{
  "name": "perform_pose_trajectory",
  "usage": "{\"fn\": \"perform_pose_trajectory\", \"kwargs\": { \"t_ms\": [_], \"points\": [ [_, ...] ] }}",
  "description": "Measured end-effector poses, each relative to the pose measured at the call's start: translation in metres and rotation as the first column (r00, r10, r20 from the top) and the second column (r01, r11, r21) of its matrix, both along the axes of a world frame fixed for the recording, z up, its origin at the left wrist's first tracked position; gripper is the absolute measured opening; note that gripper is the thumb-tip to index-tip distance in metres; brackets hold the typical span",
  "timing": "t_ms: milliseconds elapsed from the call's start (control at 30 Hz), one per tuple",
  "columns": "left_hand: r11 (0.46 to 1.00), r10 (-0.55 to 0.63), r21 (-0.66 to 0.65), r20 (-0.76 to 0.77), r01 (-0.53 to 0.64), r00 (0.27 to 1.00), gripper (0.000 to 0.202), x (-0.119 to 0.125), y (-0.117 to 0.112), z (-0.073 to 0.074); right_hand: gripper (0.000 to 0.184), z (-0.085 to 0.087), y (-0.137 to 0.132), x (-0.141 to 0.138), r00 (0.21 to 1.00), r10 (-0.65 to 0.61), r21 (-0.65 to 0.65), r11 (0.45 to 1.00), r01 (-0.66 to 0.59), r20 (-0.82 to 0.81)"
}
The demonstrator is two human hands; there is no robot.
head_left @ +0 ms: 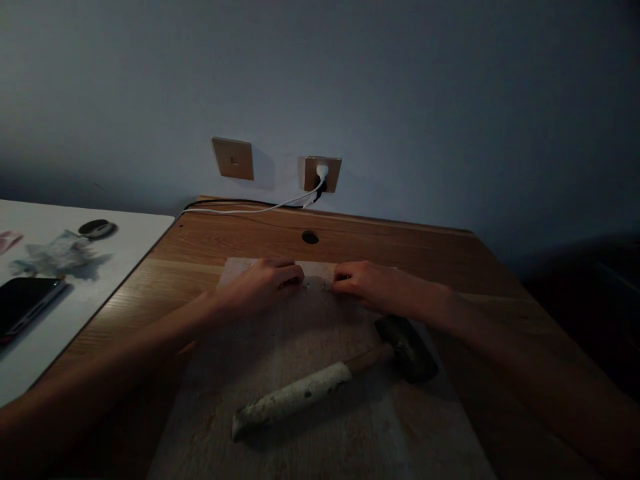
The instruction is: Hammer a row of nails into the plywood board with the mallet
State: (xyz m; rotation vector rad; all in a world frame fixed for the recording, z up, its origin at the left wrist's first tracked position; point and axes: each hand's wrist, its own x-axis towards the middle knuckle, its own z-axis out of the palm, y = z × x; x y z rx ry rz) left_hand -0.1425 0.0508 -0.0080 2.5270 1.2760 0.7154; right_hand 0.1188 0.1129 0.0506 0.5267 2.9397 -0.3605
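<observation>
My left hand [265,283] and my right hand [370,285] rest side by side at the far end of a pale wooden board [310,413] on a brown desk [200,240]. Both have their fingers curled into a pinch, fingertips almost meeting around something tiny [314,285] that I cannot make out. A hammer [330,383] lies on the board nearer to me, just under my right wrist, its dark head to the right and its whitish, worn handle pointing left. Neither hand touches it.
A white table [100,293] adjoins on the left, bearing a black phone [27,300], crumpled wrapping [55,257] and a small dark round object [97,229]. Two wall plates sit above the desk; a white plug [321,172] and cable run from the right one. A cable hole [310,237] pierces the desk.
</observation>
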Motion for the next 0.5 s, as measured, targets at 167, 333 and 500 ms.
{"fn": "perform_pose_trajectory", "kwargs": {
  "t_ms": [167,333,500],
  "points": [
    [0.995,0.079,0.059,0.016,-0.080,0.997,0.018,0.008,-0.008,-0.001,0.032,-0.008,-0.003,0.006,0.999,-0.009,0.011,1.000,0.010,-0.032],
    [0.989,0.074,0.120,0.121,-0.088,0.990,0.012,0.016,-0.013,0.000,0.024,-0.015,-0.007,0.002,0.983,-0.181,0.002,0.983,0.181,-0.044],
    [0.982,0.104,0.132,0.207,-0.134,0.973,0.014,0.020,-0.014,-0.009,0.022,-0.021,-0.012,-0.008,0.964,-0.266,0.081,0.960,0.267,-0.020]
  ]
}}
